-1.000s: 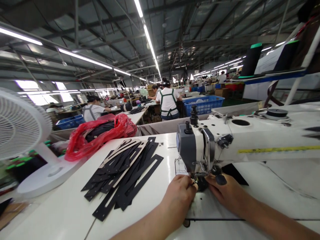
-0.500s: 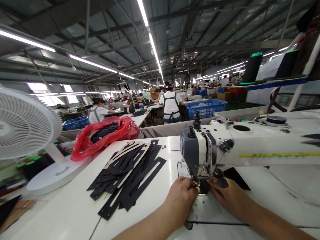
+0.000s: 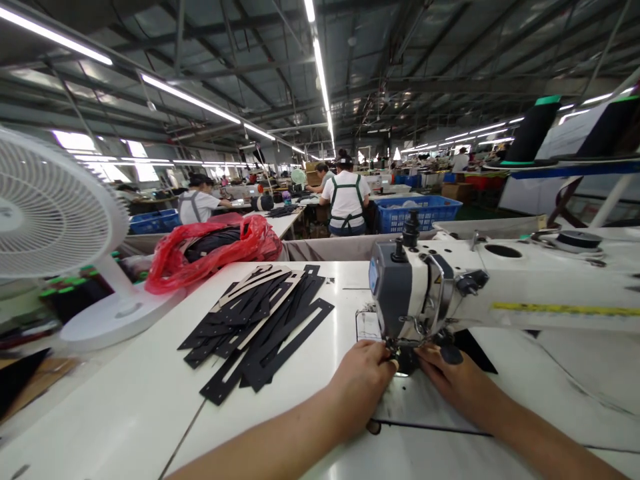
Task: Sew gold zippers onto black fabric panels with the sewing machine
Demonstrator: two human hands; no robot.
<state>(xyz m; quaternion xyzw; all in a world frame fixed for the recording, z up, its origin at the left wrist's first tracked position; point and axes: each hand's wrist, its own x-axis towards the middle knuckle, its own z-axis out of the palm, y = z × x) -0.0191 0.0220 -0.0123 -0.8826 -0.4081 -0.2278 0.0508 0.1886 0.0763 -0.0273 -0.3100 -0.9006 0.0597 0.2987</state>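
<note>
A white and grey sewing machine [image 3: 403, 287] stands in front of me, its head over the table. Under the presser foot lies a small dark piece [image 3: 407, 362], mostly covered by the foot and my fingers. From the left, my left hand [image 3: 364, 377] closes on the edge of this piece, thumb and fingers together. Opposite it, my right hand [image 3: 457, 380] grips the right edge, its fingertips partly hidden behind the machine's knob. To the left, a loose pile of black strips with long slots [image 3: 265, 327] rests on the table, some showing beige faces.
A white fan [image 3: 55, 213] stands at the left beside a red plastic bag [image 3: 215, 250] of dark pieces. Thread cones [image 3: 533, 133] stand on a rack at the right. Beyond the table are a blue crate [image 3: 417, 212] and a person in a green apron [image 3: 345, 197].
My view has shifted slightly, so the machine appears farther right and the strips a little higher. Both hands remain at the presser foot with hardly any change of grip.
</note>
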